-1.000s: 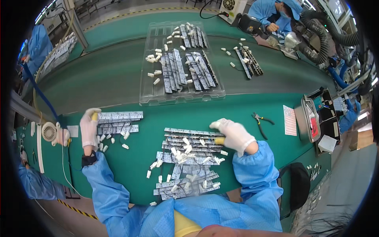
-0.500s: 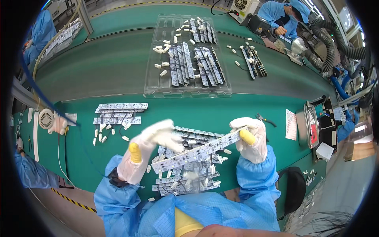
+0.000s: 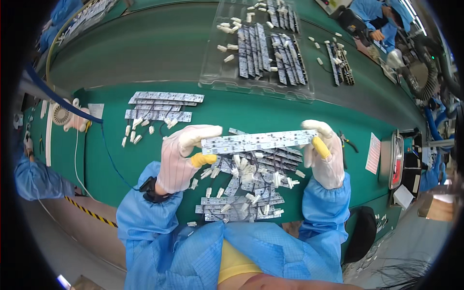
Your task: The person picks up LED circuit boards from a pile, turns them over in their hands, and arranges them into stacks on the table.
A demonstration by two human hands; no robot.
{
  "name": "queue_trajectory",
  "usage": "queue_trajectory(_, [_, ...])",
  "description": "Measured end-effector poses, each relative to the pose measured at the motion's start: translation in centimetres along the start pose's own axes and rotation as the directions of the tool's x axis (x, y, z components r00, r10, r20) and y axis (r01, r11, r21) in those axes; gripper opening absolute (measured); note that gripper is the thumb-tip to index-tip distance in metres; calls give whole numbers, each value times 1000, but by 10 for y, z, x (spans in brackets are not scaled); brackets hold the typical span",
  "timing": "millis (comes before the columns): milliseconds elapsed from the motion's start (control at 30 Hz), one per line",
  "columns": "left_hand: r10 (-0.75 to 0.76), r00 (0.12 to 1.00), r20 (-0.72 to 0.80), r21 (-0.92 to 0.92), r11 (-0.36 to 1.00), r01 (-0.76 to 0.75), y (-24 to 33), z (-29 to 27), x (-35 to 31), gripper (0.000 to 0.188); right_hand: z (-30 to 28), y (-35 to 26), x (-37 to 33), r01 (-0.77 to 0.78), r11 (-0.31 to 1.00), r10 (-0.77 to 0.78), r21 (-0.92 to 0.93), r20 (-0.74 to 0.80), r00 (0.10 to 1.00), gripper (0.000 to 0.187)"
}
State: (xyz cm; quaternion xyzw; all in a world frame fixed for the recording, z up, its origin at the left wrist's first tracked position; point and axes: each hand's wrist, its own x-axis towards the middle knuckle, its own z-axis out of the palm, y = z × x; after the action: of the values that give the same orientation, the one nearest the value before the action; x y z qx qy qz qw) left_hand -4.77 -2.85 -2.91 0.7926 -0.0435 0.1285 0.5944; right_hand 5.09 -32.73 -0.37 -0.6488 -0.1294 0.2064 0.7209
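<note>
A long white LED circuit board (image 3: 258, 141) is held level across the front of me. My left hand (image 3: 180, 157), gloved with a yellow thumb cover, is closed on its left end. My right hand (image 3: 328, 157), gloved the same way, pinches its right end. Under the board lies a loose pile of similar strip boards (image 3: 285, 159) with black wires and white connectors, partly hidden by it. Nearer my body is another group of boards (image 3: 241, 211). Around my left wrist is a black strap (image 3: 152, 189) with a blue cord.
A neat group of boards (image 3: 166, 98) lies at the left of the green mat. Beyond it, a clear plastic tray (image 3: 212, 77) holds rows of boards. Pliers (image 3: 349, 142), a printed sheet (image 3: 373, 153) and a metal box (image 3: 396, 159) are at right. A small fan (image 3: 62, 115) stands at left.
My left hand, open and blurred before, has closed on the board's left end. The board has swung from slanted to nearly level. The whole view has shifted.
</note>
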Motion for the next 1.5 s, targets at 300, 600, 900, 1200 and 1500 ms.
queue_trajectory(300, [142,990,6,-40,989,-142,-4,-1,-3,45,-2,-4,-6,32,999,-32,25,16,999,65])
queue_trajectory(600, [108,992,-59,-173,978,-117,-11,6,-2,53,2,-7,-14,43,999,-43,1,-46,998,52])
queue_trajectory(900, [-137,989,-55,18,990,139,0,5,10,69,2,-19,-19,16,998,-22,54,120,992,58])
queue_trajectory(1200, [-57,991,-119,-63,997,49,-10,11,1,66,1,-17,-19,19,999,-23,44,87,996,52])
queue_trajectory(1500, [3,959,-285,-30,999,-12,-7,9,6,64,-34,-5,53,180,958,-194,-221,-43,980,72])
